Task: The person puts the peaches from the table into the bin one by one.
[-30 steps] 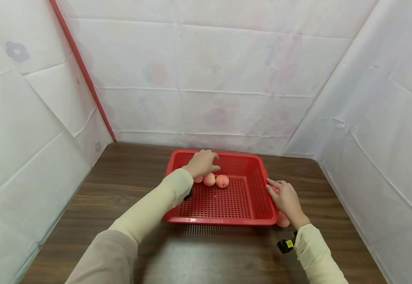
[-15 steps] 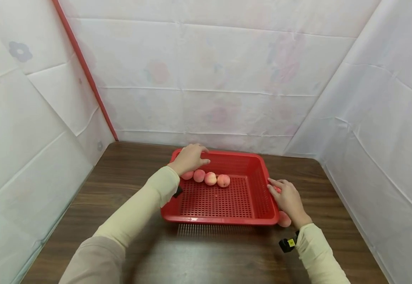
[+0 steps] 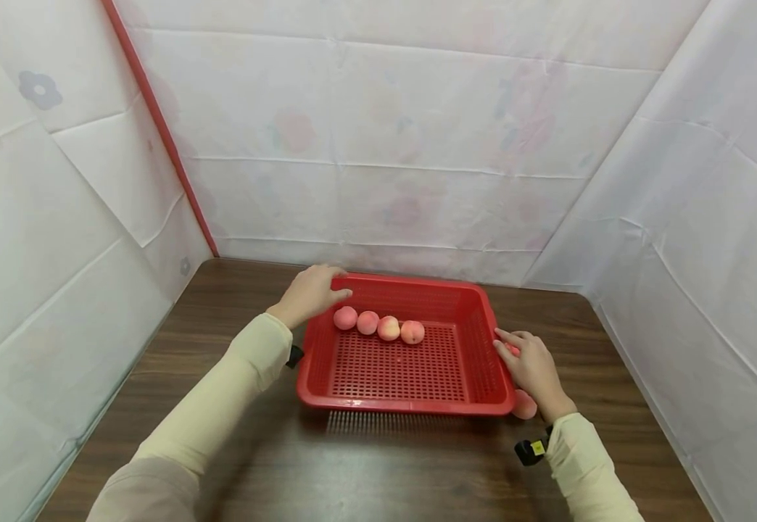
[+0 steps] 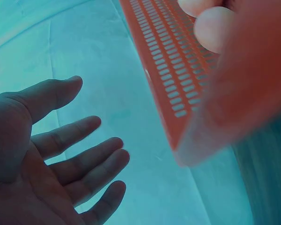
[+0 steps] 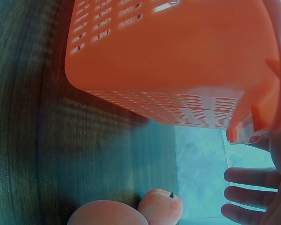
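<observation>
My left hand hovers with spread fingers by the back left corner of the red plastic basket. The left wrist view shows its palm holding nothing, apart from the basket wall. Inside the basket, several peaches sit in a row toward the back left. My right hand rests its thumb and forefinger at the right rim. Its other fingers are extended in the right wrist view. Outside the basket's right side, partly under that hand, lie two peaches, a nearer peach and a farther peach.
The basket stands on a dark wooden table, close to its back edge. White patterned sheeting hangs behind and on both sides, with a red strip at the left corner. Each wrist wears a black camera.
My left hand has moved left from above the peaches to the basket's left corner, uncovering the leftmost ones. My right hand has stayed at the right rim.
</observation>
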